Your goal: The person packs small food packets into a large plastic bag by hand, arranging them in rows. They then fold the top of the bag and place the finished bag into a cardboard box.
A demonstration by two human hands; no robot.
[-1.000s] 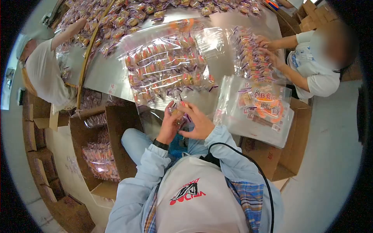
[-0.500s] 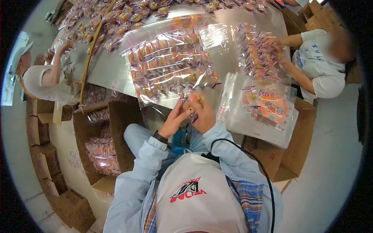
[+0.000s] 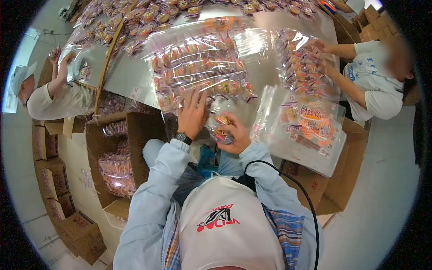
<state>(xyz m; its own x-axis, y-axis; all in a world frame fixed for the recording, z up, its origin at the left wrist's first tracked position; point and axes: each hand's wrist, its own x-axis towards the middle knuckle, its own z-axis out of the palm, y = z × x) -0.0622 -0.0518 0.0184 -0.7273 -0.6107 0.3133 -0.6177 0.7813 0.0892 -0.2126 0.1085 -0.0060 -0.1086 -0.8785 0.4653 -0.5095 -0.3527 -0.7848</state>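
Observation:
A large clear plastic bag (image 3: 198,67) lies on the table in front of me, filled with rows of small wrapped snacks. My left hand (image 3: 192,114) rests on its lower left part, fingers stretched out flat over the snacks. Close to the bag's near edge, my right hand (image 3: 237,136) is closed around wrapped snacks (image 3: 221,130), seemingly two, in clear film with purple ends. How the hidden fingers grip them does not show. Right of my right hand is a stack of flat printed plastic bags (image 3: 299,135).
A heap of wrapped snacks (image 3: 153,18) covers the table's far side, along a wooden strip (image 3: 108,56). A co-worker (image 3: 371,81) handles another filled bag (image 3: 299,63) at right; another person (image 3: 49,96) sits left. Cardboard boxes (image 3: 148,139) (image 3: 339,171) stand below the table edge.
My hands, together over the wrapped snacks before, have come apart. The left has moved up and left onto the filled bag; the right keeps the snacks, slightly lower. The person at left has raised their hands.

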